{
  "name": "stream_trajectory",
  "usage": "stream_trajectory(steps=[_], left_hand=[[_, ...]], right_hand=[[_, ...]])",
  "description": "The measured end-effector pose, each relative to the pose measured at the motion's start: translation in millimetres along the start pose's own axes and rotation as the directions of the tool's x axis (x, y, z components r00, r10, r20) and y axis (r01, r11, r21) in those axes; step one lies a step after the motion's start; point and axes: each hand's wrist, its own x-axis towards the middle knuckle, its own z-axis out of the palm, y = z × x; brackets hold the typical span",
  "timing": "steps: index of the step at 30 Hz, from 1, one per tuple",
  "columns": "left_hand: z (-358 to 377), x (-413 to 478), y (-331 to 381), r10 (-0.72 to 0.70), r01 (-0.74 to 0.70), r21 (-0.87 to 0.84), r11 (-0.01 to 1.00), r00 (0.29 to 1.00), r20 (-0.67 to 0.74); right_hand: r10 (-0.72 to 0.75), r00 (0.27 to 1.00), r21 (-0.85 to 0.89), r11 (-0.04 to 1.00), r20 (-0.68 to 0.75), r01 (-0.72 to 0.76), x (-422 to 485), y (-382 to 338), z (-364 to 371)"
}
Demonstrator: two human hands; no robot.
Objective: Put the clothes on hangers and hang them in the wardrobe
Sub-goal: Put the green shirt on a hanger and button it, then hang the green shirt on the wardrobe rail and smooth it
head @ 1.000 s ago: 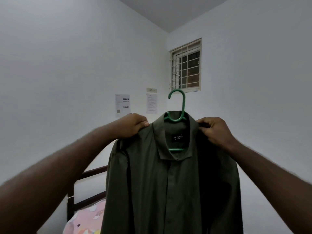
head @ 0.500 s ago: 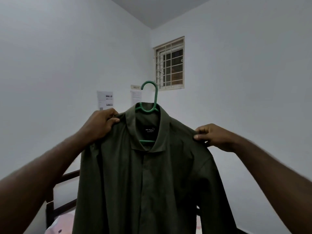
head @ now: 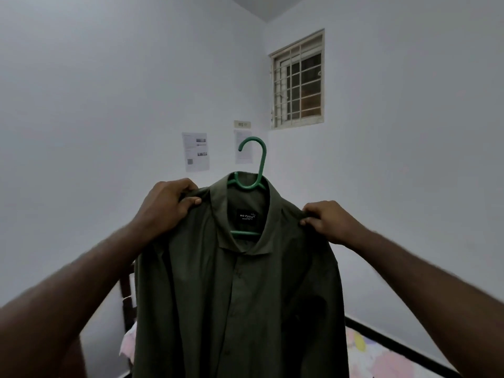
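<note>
A dark olive shirt (head: 234,296) hangs on a green plastic hanger (head: 255,170), held up in front of me in the head view. The hanger's hook sticks up above the collar; its lower bar shows inside the neck opening. My left hand (head: 166,205) grips the shirt's left shoulder next to the collar. My right hand (head: 326,221) pinches the right shoulder seam. The shirt's front faces me, buttoned, and its lower part runs out of the frame. No wardrobe is in view.
Behind the shirt stands a bed with a dark frame (head: 395,345) and a pastel patterned sheet (head: 376,361). White walls meet in a corner, with a barred window (head: 298,80) high on the right wall and paper notices (head: 195,151) on the left wall.
The view has turned, so the shirt and hanger now sit nearer the middle. My right hand slid outward from the collar to the shoulder seam. My left hand keeps its grip.
</note>
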Motion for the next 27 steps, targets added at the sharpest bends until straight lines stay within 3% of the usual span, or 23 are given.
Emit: stream_trajectory(steps=[2, 4, 6, 8, 11, 13, 15, 18, 20, 22, 24, 27], left_hand=[[-15, -12, -9, -0.142, 0.153, -0.035, 0.988, 0.965, 0.218], [-35, -27, -21, -0.228, 0.313, -0.074, 0.947, 0.816, 0.531], [-50, -47, -30, -0.285, 0.399, -0.018, 0.917, 0.686, 0.670], [-58, -67, -33, -0.353, 0.359, 0.122, 0.925, 0.698, 0.623], [-66, -96, -31, -0.397, 0.295, 0.288, 0.911, 0.816, 0.420], [-78, -118, -31, -0.429, 0.342, 0.307, 0.888, 0.857, 0.287], [-86, -145, -26, -0.488, 0.426, 0.291, 0.857, 0.852, 0.189], [-100, -200, -20, -0.625, 0.518, 0.383, 0.765, 0.741, 0.246], [-112, -246, -21, -0.729, 0.590, 0.429, 0.684, 0.568, 0.382], [-129, -302, -15, -0.797, 0.664, 0.454, 0.594, 0.408, 0.445], [-154, -354, -4, -0.848, 0.683, 0.507, 0.526, 0.371, 0.379], [-209, -426, 9, -0.916, 0.819, 0.438, 0.371, 0.402, 0.025]], right_hand=[[-0.014, 0.996, 0.061, 0.998, -0.083, 0.019, 0, -5, 20], [-0.028, 0.995, 0.104, 0.994, -0.098, 0.038, -2, -10, 37], [-0.051, 0.996, 0.133, 0.989, -0.073, 0.060, 0, -15, 53], [-0.098, 0.993, 0.151, 0.983, -0.059, 0.106, 6, -20, 65], [-0.207, 0.977, 0.170, 0.966, 0.058, 0.195, 18, -34, 79], [-0.293, 0.938, 0.192, 0.947, 0.184, 0.259, 26, -47, 97], [-0.378, 0.880, 0.189, 0.923, 0.287, 0.335, 32, -63, 119], [-0.475, 0.814, 0.226, 0.879, 0.334, 0.420, 26, -94, 159], [-0.513, 0.802, 0.259, 0.856, 0.306, 0.448, 15, -117, 187], [-0.602, 0.716, 0.280, 0.798, 0.353, 0.533, -5, -152, 214], [-0.680, 0.607, 0.308, 0.730, 0.411, 0.610, -27, -191, 235], [-0.772, 0.554, 0.438, 0.635, 0.313, 0.637, -64, -262, 262]])
